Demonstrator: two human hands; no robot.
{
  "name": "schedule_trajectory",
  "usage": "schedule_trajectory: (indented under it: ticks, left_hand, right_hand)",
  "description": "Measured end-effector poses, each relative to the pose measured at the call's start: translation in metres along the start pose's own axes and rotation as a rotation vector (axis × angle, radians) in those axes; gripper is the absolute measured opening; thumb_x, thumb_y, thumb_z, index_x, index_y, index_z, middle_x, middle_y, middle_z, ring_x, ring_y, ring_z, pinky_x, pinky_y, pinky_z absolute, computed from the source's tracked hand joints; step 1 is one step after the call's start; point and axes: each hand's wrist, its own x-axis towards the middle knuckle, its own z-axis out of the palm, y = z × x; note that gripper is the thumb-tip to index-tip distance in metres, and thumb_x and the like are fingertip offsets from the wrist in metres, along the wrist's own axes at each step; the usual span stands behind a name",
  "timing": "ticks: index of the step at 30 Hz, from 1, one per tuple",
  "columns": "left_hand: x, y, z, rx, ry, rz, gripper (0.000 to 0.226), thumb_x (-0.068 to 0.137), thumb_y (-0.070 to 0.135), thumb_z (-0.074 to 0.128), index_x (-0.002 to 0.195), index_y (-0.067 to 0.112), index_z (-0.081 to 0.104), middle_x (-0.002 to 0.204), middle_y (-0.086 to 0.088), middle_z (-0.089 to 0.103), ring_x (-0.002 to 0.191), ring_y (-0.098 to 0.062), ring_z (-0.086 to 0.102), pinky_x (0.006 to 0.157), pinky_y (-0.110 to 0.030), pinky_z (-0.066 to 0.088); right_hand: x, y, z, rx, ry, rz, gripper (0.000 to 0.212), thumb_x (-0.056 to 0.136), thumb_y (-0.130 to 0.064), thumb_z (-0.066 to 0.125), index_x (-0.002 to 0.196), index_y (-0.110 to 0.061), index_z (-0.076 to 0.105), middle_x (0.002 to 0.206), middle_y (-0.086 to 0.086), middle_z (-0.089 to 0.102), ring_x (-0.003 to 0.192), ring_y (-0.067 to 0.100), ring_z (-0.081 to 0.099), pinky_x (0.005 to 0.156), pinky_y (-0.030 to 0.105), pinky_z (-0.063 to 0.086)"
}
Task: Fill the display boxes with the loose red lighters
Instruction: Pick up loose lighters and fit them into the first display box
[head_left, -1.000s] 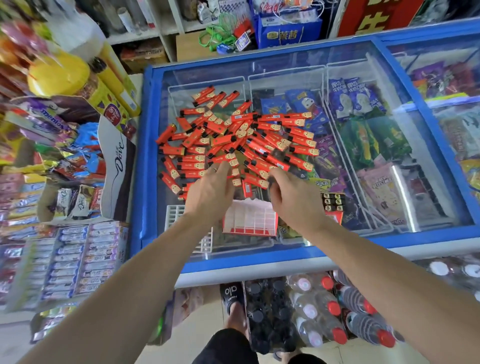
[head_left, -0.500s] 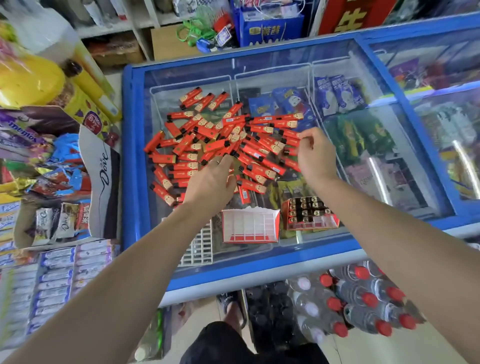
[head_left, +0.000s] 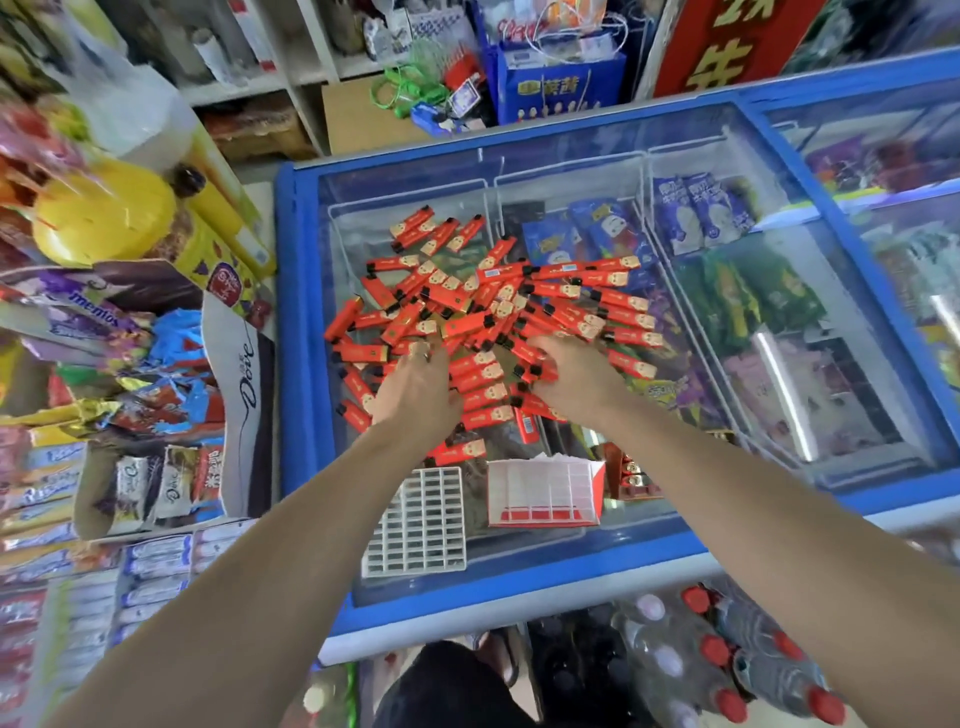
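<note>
A heap of red lighters (head_left: 498, 306) lies on the glass lid of a blue-framed freezer (head_left: 296, 364), which serves as the surface. Both hands rest on the heap's 6 o'clock edge, palms down. The left hand (head_left: 415, 389) lies with fingers spread over lighters toward 7 o'clock; the right hand (head_left: 576, 382) lies just beside it toward 5 o'clock, fingers bent down onto lighters; whether either grips any cannot be told. Nearer the person, at 6 o'clock from the heap, sit a white grid insert (head_left: 418, 522), a red-and-white display box (head_left: 545, 493) with bare compartments, and a second box (head_left: 631, 475) partly hidden by the right forearm.
</note>
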Motion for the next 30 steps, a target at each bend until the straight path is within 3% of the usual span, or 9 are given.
schedule_trajectory:
  ticks: [2, 6, 12, 14, 16, 20, 22, 25, 30]
  left_hand:
    - [-0.002, -0.009, 0.003, 0.002, 0.024, -0.032, 0.047, 0.096, 0.025, 0.061, 0.137, 0.008, 0.048, 0.142, -0.015, 0.045, 0.127, -0.034, 0.049, 0.095, -0.045, 0.05]
    - [0.003, -0.036, 0.002, 0.042, 0.016, -0.106, 0.065, 0.093, 0.034, 0.068, 0.146, 0.011, 0.036, 0.146, -0.018, 0.038, 0.133, -0.036, 0.04, 0.105, -0.045, 0.042]
    - [0.02, -0.075, -0.001, -0.019, 0.057, -0.186, 0.059, 0.092, 0.025, 0.063, 0.143, 0.013, 0.036, 0.147, -0.016, 0.034, 0.13, -0.037, 0.039, 0.108, -0.047, 0.039]
    - [0.026, -0.087, -0.001, 0.007, 0.052, -0.169, 0.053, 0.096, 0.023, 0.058, 0.144, 0.013, 0.038, 0.146, -0.014, 0.039, 0.13, -0.035, 0.039, 0.107, -0.046, 0.039]
    - [0.032, -0.095, -0.002, 0.037, 0.04, -0.145, 0.048, 0.098, 0.02, 0.055, 0.143, 0.014, 0.04, 0.147, -0.013, 0.042, 0.131, -0.034, 0.041, 0.107, -0.045, 0.038]
    - [0.039, -0.103, -0.005, 0.083, 0.021, -0.124, 0.041, 0.097, 0.021, 0.059, 0.136, 0.016, 0.047, 0.143, -0.011, 0.047, 0.124, -0.032, 0.046, 0.103, -0.043, 0.041]
    - [0.041, -0.106, -0.005, 0.092, 0.009, -0.111, 0.037, 0.097, 0.023, 0.061, 0.131, 0.015, 0.049, 0.141, -0.012, 0.048, 0.121, -0.032, 0.047, 0.101, -0.043, 0.041]
    - [0.045, -0.104, -0.006, 0.058, 0.009, -0.081, 0.035, 0.096, 0.028, 0.062, 0.127, 0.015, 0.052, 0.136, -0.012, 0.051, 0.119, -0.032, 0.048, 0.1, -0.044, 0.044]
    - [0.062, -0.093, -0.006, -0.119, 0.057, -0.046, 0.043, 0.102, 0.037, 0.054, 0.139, 0.014, 0.053, 0.14, -0.011, 0.054, 0.134, -0.034, 0.045, 0.108, -0.049, 0.043]
  right_hand:
    - [0.002, -0.002, 0.007, -0.111, -0.046, -0.044, 0.067, 0.09, -0.017, 0.068, 0.152, -0.019, 0.044, 0.149, 0.011, 0.048, 0.134, 0.031, 0.05, 0.108, 0.044, 0.046]
    - [0.021, -0.02, 0.02, -0.36, -0.15, -0.137, 0.075, 0.095, -0.016, 0.064, 0.16, -0.017, 0.028, 0.168, 0.005, 0.018, 0.15, 0.035, 0.026, 0.115, 0.049, 0.039]
    - [0.048, -0.041, 0.034, -0.574, -0.218, -0.233, 0.082, 0.098, -0.015, 0.053, 0.164, -0.022, 0.004, 0.171, 0.001, -0.007, 0.157, 0.03, -0.005, 0.126, 0.05, 0.014]
    - [0.053, -0.041, 0.038, -0.616, -0.228, -0.227, 0.081, 0.098, -0.017, 0.053, 0.163, -0.022, 0.005, 0.171, 0.002, -0.007, 0.157, 0.03, -0.007, 0.127, 0.052, 0.01]
    - [0.056, -0.042, 0.039, -0.645, -0.207, -0.236, 0.076, 0.097, -0.02, 0.056, 0.161, -0.02, 0.017, 0.17, 0.004, 0.002, 0.156, 0.032, 0.0, 0.126, 0.054, 0.011]
    - [0.058, -0.047, 0.038, -0.63, 0.006, -0.263, 0.055, 0.094, -0.017, 0.062, 0.145, -0.014, 0.044, 0.145, 0.007, 0.046, 0.134, 0.029, 0.045, 0.118, 0.045, 0.032]
    - [0.061, -0.05, 0.037, -0.583, 0.077, -0.23, 0.044, 0.094, -0.016, 0.063, 0.136, -0.014, 0.05, 0.127, 0.007, 0.058, 0.118, 0.027, 0.058, 0.109, 0.042, 0.041]
    - [0.07, -0.053, 0.038, -0.521, 0.088, -0.241, 0.042, 0.093, -0.012, 0.063, 0.134, -0.013, 0.053, 0.122, 0.007, 0.058, 0.114, 0.027, 0.058, 0.103, 0.041, 0.045]
    - [0.086, -0.064, 0.051, -0.483, -0.027, -0.297, 0.065, 0.094, -0.007, 0.06, 0.154, -0.015, 0.038, 0.154, 0.008, 0.041, 0.145, 0.03, 0.033, 0.121, 0.045, 0.03]
